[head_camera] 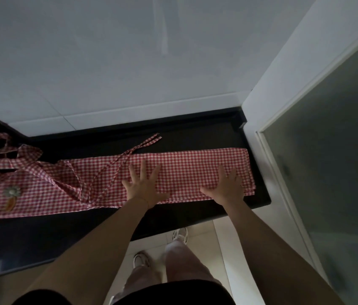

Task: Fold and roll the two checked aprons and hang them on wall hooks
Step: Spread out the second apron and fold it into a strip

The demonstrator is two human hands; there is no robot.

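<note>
Both arms are reaching straight forward from the bottom of the frame. The left hand [144, 188] and right hand [226, 187] are lying flat, fingers spread, pressing the folded red checked apron [184, 166] stretching across the dark counter [195, 137] mid-frame.

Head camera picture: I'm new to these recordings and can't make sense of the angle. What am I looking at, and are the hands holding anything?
The camera sits on a person's head and looks down, so you see their own arms, legs and shoes. There is no machine. A red checked apron, folded into a long strip, lies on a dark counter against a white wall. Its straps trail across it. The left hand and right hand lie flat on the cloth with fingers spread, pressing it. Nothing is gripped.
</note>
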